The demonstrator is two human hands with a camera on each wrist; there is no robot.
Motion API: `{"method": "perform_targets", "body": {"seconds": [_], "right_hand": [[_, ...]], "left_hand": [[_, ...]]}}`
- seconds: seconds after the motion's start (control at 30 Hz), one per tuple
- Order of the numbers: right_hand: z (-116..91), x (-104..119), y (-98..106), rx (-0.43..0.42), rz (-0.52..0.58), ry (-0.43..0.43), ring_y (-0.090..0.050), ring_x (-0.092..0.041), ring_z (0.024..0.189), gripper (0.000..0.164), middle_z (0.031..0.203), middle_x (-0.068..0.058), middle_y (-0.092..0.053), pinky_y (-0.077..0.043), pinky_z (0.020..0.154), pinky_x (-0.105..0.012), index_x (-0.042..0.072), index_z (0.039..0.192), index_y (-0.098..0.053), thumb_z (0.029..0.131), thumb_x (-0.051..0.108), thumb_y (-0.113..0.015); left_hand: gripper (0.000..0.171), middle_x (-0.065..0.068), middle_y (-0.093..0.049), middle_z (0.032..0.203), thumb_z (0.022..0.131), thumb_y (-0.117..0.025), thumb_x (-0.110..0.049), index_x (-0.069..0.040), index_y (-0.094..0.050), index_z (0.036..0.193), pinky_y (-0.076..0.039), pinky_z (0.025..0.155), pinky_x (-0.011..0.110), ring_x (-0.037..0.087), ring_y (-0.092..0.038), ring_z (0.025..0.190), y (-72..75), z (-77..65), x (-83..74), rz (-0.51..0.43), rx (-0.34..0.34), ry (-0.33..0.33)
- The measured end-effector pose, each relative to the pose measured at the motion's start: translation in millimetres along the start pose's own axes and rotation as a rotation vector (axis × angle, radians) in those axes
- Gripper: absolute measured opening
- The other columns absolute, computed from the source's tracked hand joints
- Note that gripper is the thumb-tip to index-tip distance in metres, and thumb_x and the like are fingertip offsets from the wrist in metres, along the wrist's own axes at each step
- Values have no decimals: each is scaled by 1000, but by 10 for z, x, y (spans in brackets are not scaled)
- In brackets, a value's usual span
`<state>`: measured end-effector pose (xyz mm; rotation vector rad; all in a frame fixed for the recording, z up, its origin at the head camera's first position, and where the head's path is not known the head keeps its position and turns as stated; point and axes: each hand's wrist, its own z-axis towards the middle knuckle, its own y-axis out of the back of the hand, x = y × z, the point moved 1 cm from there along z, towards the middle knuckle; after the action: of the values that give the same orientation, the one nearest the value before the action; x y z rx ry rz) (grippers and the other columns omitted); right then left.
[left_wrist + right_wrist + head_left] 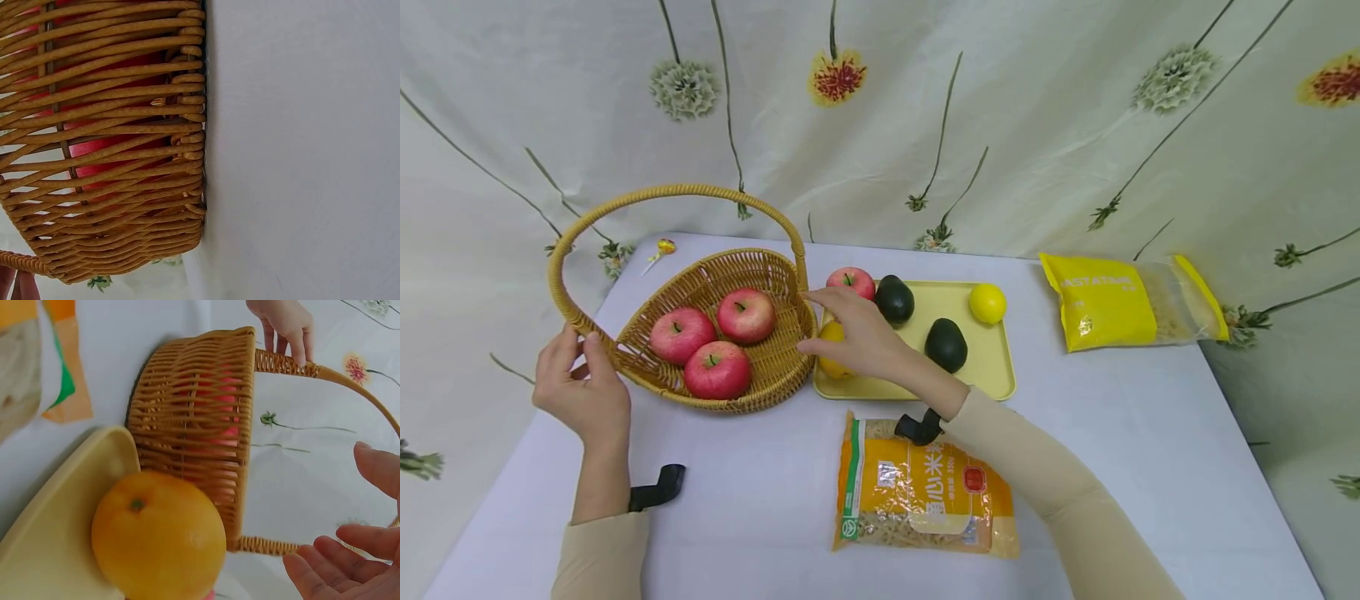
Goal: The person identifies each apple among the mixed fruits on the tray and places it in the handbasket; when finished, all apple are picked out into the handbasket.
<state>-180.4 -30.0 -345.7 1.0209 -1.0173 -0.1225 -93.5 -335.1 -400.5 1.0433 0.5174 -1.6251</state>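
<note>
A wicker basket with a tall arched handle stands on the table, holding three red apples. My left hand pinches the handle near its left foot; in the right wrist view those fingertips lie against the wrapped cane. On the basket's other side my right hand has its thumb and fingers spread close to the handle's right foot, and nothing is between them. Below that hand an orange sits at the tray's left end, partly covered by the hand in the head view.
Right of the basket, a yellow tray also carries an apple, two avocados and a lemon. An orange pasta bag lies in front, a yellow pasta bag at back right. A lollipop lies behind the basket.
</note>
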Motion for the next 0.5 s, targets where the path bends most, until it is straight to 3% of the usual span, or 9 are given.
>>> {"method": "perform_targets", "body": {"seconds": [0.13, 0.37, 0.5], "right_hand": [[-93, -103, 128, -54, 16, -31, -41, -26, 139, 69, 149, -8, -47, -30, 116, -47, 9, 145, -46, 87, 37, -72], [-118, -365, 288, -189, 91, -17, -55, -30, 123, 64, 137, -14, -54, -50, 99, -36, 4, 141, -49, 87, 29, -74], [-86, -497, 385, -237, 95, -43, -54, -28, 124, 65, 138, -14, -53, -51, 97, -36, 2, 141, -48, 87, 27, -74]], "left_hand": [[24, -31, -56, 98, 96, -60, -27, -29, -71, 117, -41, 71, 10, -10, -56, 90, 1, 7, 3, -4, -1, -2], [25, -33, -55, 97, 96, -60, -26, -28, -71, 118, -42, 70, 9, -11, -56, 90, 5, 12, 19, -10, 2, -16], [25, -34, -54, 96, 96, -60, -26, -26, -71, 119, -42, 70, 8, -11, -56, 90, 5, 16, 28, -13, 2, -26]]}}
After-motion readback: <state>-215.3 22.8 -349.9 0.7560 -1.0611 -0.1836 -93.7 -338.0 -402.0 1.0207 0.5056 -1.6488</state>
